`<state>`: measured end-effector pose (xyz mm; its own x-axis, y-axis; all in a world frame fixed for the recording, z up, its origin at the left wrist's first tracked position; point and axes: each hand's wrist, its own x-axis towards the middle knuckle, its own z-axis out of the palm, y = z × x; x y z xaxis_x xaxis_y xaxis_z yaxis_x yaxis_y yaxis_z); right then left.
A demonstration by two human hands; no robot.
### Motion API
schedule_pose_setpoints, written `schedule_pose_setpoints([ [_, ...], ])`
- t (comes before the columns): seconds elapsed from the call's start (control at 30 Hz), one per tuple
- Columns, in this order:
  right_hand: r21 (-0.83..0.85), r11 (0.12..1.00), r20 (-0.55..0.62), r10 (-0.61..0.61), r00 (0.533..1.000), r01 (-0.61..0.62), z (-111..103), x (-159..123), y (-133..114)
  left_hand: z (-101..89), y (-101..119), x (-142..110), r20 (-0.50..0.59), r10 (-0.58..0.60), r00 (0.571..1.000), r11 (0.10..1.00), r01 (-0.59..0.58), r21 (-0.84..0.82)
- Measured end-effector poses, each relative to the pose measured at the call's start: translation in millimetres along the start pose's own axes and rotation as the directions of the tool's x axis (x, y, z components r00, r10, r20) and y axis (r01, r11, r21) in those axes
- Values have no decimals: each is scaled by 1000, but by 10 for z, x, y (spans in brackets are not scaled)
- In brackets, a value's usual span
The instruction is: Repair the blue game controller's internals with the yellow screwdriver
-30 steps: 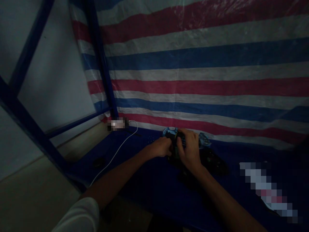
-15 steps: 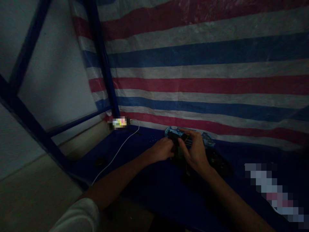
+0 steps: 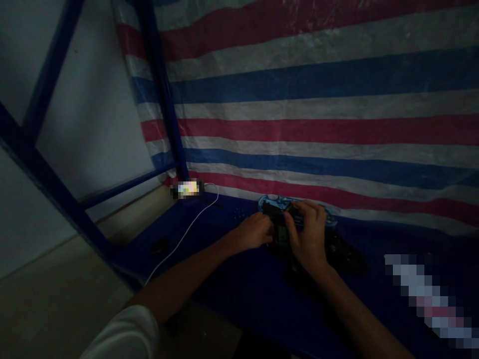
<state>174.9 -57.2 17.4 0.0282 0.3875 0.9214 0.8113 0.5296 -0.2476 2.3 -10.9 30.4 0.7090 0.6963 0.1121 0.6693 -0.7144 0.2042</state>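
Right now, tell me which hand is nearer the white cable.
Left. The left hand sits to the right of the white cable, not touching it; the right hand is farther right, past the left hand.

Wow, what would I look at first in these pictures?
The big red, white and blue striped sheet fills the back, so your eye goes there first. Below it, in the middle, the left hand and right hand are on a dark object with a blue edge. Further left, a small blurred glowing thing trails a white cable.
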Motion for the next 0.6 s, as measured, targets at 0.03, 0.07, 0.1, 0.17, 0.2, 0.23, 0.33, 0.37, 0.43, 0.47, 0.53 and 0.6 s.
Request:
schedule_pose_setpoints([
  [0.03, -9, 1000, 6, -18, 1000, 19, -6, -2, -2, 0, -4, 2, 1, 2, 1000, 1000, -2, -5],
  [0.07, -16, 999, 13, -37, 999, 37, -12, -2, -4, 0, -7, 5, 5, 4, 1000, 1000, -4, -9],
  [0.1, -22, 998, 24, -54, 998, 55, -17, -1, -6, 0, -10, 8, 12, 7, 1000, 1000, -7, -10],
  [0.17, -24, 997, 57, -77, 995, 79, -28, 9, -15, 2, -15, 12, 21, 10, 1000, 1000, -9, -14],
  [0.2, -23, 996, 78, -82, 994, 84, -32, 15, -22, 5, -18, 13, 21, 9, 1000, 1000, -9, -17],
  [0.23, -20, 996, 99, -83, 992, 85, -35, 22, -30, 9, -20, 14, 15, 8, 1000, 1000, -8, -21],
  [0.33, -7, 998, 122, -57, 991, 58, -33, 33, -51, 28, -22, 8, -16, 13, 1000, 999, -13, -30],
  [0.37, -3, 999, 114, -45, 992, 46, -29, 31, -55, 34, -21, 4, -25, 16, 1000, 999, -17, -31],
  [0.43, 1, 999, 84, -34, 996, 34, -16, 21, -54, 45, -17, -4, -42, 20, 999, 999, -22, -29],
  [0.47, 3, 999, 68, -34, 997, 34, -9, 14, -50, 50, -14, -8, -44, 24, 999, 999, -25, -26],
  [0.53, 7, 1000, 42, -30, 999, 30, -3, 0, -39, 54, -4, -20, -39, 28, 999, 999, -29, -19],
  [0.6, 15, 1000, 31, -19, 999, 18, -9, -11, -32, 51, 11, -36, -26, 27, 999, 1000, -27, -4],
])
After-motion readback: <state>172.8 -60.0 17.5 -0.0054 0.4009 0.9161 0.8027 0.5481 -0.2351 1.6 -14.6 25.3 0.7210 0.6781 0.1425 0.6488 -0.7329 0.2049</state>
